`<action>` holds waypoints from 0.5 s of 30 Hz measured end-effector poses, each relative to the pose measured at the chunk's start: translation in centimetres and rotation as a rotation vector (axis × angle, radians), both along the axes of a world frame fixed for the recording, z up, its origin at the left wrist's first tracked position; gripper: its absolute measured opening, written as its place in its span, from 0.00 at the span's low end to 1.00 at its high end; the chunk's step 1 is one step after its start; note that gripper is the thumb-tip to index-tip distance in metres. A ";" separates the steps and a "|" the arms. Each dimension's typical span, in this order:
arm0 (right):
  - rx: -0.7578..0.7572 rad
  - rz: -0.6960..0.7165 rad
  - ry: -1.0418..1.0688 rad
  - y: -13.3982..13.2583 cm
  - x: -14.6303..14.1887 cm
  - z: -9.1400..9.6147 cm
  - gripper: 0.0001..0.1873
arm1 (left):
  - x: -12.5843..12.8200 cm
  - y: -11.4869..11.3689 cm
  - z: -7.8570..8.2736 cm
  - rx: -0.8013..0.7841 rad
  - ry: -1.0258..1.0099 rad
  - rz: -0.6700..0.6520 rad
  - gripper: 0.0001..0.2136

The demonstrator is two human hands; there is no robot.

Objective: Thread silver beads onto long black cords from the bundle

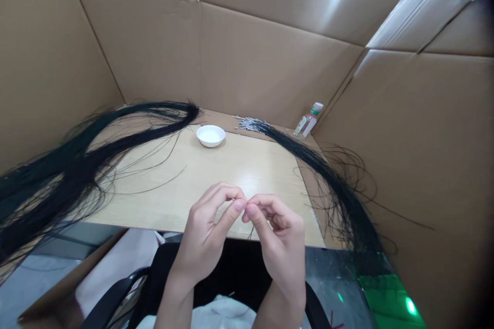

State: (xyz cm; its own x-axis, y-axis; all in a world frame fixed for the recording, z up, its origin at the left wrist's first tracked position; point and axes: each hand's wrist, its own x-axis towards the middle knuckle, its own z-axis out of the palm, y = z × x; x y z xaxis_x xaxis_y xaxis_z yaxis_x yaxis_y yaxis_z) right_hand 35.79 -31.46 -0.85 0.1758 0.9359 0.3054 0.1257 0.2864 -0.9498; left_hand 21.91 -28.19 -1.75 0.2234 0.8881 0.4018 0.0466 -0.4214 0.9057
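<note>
My left hand (212,226) and my right hand (278,231) meet fingertip to fingertip above the table's front edge. Thumb and forefinger are pinched on each. Between them they hold a thin dark cord (251,233), whose loose end hangs below the right fingers; the gripped part is mostly hidden. To the right lies a long bundle of dark cords (320,162), with small silvery pieces (252,125) clustered at its far end. A thicker bundle of loose dark cords (88,162) sweeps across the left side.
A white bowl (210,136) sits toward the back of the pale wooden table (239,164). In the back right corner a clear bottle (309,121) leans at a tilt. Cardboard walls (270,61) enclose the table. Below its front edge is a black chair (231,267).
</note>
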 end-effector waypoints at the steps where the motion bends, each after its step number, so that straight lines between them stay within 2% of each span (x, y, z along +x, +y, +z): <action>1: -0.002 -0.014 0.014 0.0 0.0 0.0 0.06 | 0.3 -0.1 -0.1 -0.006 -0.027 0.019 0.09; 5: 0.011 -0.094 0.075 0.0 0.0 0.0 0.07 | 0.9 -0.2 -0.4 0.007 -0.145 0.154 0.12; 7: 0.020 -0.114 0.093 0.0 -0.1 0.1 0.07 | 0.6 -0.2 -0.5 0.000 -0.181 0.172 0.13; 10: 0.029 -0.108 0.113 0.0 -0.2 0.2 0.07 | -0.2 0.0 -0.6 -0.015 -0.163 0.123 0.10; 15: 0.027 -0.037 0.176 -0.1 -0.6 0.2 0.07 | -0.7 -0.1 -0.8 0.058 -0.133 0.034 0.10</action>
